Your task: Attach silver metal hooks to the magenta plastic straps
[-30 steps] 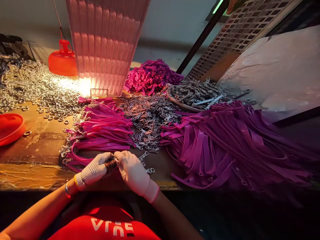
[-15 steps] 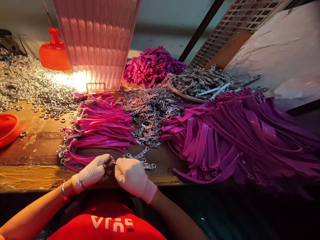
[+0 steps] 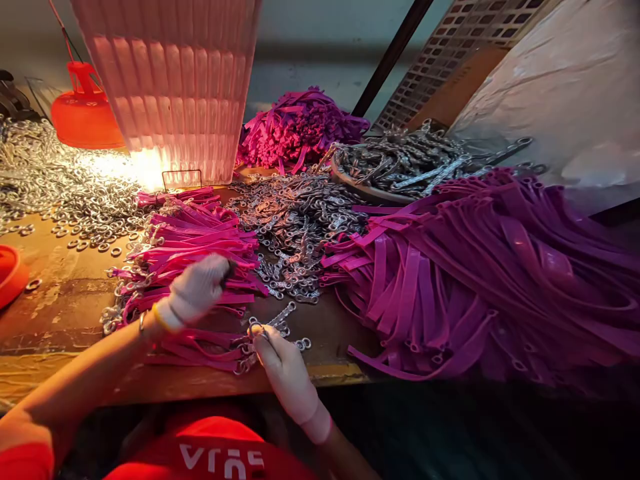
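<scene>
My left hand [image 3: 197,291], in a white knitted glove, is raised over the pink straps [image 3: 197,243]. It is blurred but looks closed, with a small dark thing [image 3: 229,270] at its fingertips that I cannot identify. Lower and to the right, my gloved right hand [image 3: 287,377] pinches a metal ring [image 3: 256,327] between thumb and finger. Just left of those fingers, a few pink straps [image 3: 205,347] with metal links at their right ends lie along the table edge. Short chains [image 3: 284,319] with ring ends rest beyond my right hand.
Loose metal rings [image 3: 95,207] are heaped at left beneath a red lamp [image 3: 87,113], beside a ribbed panel [image 3: 175,87]. Short chains [image 3: 295,213] fill the middle. A large bundle of purple straps [image 3: 460,267] covers the right side. A red container [image 3: 13,273] stands at the left edge.
My hands were together at the table edge and are now apart. The left has risen away; the right has moved slightly right and down. Straps with links now lie left of my right hand.
</scene>
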